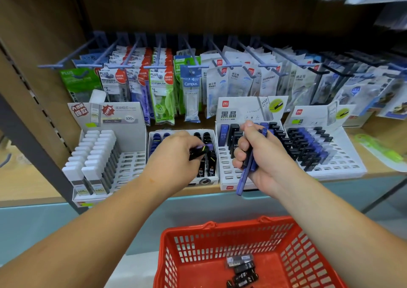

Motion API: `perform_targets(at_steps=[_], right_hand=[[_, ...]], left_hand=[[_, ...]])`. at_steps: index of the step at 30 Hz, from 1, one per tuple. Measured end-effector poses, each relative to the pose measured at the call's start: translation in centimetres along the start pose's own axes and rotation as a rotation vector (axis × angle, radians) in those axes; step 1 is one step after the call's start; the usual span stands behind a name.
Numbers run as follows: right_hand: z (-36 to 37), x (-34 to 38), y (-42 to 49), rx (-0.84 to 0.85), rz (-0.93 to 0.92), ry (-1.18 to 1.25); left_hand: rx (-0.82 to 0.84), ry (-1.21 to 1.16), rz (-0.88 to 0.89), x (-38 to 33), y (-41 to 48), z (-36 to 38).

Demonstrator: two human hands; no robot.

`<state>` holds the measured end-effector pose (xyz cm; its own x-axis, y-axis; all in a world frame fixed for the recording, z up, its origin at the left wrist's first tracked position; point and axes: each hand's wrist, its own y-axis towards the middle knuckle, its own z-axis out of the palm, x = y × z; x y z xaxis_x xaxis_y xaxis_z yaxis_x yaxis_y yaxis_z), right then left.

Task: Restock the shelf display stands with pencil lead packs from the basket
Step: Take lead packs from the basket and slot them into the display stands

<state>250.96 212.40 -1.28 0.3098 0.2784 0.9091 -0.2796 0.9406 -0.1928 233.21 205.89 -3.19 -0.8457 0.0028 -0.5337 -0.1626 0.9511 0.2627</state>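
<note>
My left hand [176,155] pinches a black and purple lead pack [201,150] over the second display stand [212,178], which holds blue and black packs. My right hand [262,155] grips a bundle of several blue and black lead packs [247,166] in front of the third stand [228,178]. Both hands hover just above the shelf. Below, the red basket [293,241] holds a few loose black packs [242,272] on its floor.
A white stand of white-capped packs [92,155] sits at the left and a fourth stand [343,166] at the right. Hooks with hanging correction-tape packets [158,85] fill the back wall. A green item [378,149] lies on the shelf's right end.
</note>
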Motion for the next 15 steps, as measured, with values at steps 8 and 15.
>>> perform_targets(at_steps=[8, 15], right_hand=[[0.9, 0.4, -0.6, -0.011, -0.031, 0.151], [-0.5, 2.7, 0.1, -0.154, -0.285, -0.018]], left_hand=[[0.378, -0.791, -0.356, -5.9, -4.0, 0.3], [0.433, -0.861, -0.338, -5.2, -4.4, -0.3]])
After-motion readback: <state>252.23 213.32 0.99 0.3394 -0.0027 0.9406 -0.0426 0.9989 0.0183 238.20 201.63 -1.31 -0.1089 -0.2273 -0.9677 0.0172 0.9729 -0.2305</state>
